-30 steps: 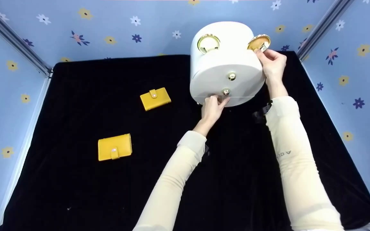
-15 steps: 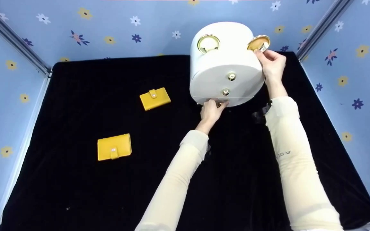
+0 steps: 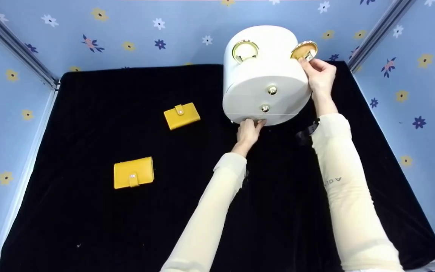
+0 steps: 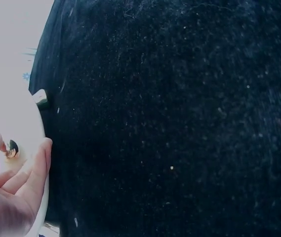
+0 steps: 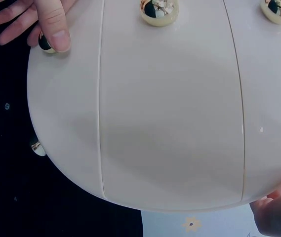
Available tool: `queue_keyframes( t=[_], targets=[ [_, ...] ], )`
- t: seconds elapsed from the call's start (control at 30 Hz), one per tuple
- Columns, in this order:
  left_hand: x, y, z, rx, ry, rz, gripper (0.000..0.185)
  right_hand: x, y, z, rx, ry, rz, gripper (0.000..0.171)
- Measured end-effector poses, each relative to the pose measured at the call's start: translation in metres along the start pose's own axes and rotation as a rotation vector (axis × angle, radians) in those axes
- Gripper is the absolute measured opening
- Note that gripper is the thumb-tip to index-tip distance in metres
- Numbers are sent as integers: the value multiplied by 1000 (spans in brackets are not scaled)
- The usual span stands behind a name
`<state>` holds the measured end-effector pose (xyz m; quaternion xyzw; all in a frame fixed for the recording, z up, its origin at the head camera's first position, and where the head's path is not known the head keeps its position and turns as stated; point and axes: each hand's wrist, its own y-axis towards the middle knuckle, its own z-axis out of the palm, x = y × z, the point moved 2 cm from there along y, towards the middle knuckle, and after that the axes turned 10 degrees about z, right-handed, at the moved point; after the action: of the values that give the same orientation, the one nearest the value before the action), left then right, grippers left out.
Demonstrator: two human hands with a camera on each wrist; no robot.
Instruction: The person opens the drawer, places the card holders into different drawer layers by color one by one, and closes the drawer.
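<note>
Presently, the white cabinet (image 3: 268, 68) stands upright toward the far right of the black-covered table (image 3: 89, 219), near the flower-patterned back wall (image 3: 185, 26). Its rounded front carries an upper knob (image 3: 272, 90) and a middle knob (image 3: 265, 108), both gold; the lowest knob (image 4: 13, 149), below a horizontal seam, is pinched between thumb and finger of the left hand (image 3: 247, 133), other fingers reaching to the cabinet's lower edge. The right hand (image 3: 321, 75) grips the gold-rimmed right ear (image 3: 304, 50) at its lower edge. The matching left ear (image 3: 245, 50) is untouched. Two yellow wallets lie apart to the left, their snap tabs fastened: the farther wallet (image 3: 182, 116) slightly tilted, the nearer wallet (image 3: 133, 172) well apart from the cabinet.
</note>
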<state>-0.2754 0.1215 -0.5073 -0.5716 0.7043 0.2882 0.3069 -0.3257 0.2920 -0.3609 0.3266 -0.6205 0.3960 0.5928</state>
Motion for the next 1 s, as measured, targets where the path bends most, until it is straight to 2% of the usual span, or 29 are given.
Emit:
queue_keyframes(
  t=[0.23,0.4,0.6,0.83,1.0],
  targets=[
    [-1,1,4,-6,-76,14,35,1,1,0,-6,-11,0,11],
    [-2,-1,6,-41,-50,5,34,0,2,0,-16,-14,21,13],
    [-3,-3,8,-66,-37,-7,34,0,1,0,-10,-18,0,11],
    [-2,-8,9,-89,-28,11,34,0,1,0,-5,-19,3,12],
    [-2,-12,10,-101,-88,28,33,0,1,-1,-1,-15,-9,11]
  ],
)
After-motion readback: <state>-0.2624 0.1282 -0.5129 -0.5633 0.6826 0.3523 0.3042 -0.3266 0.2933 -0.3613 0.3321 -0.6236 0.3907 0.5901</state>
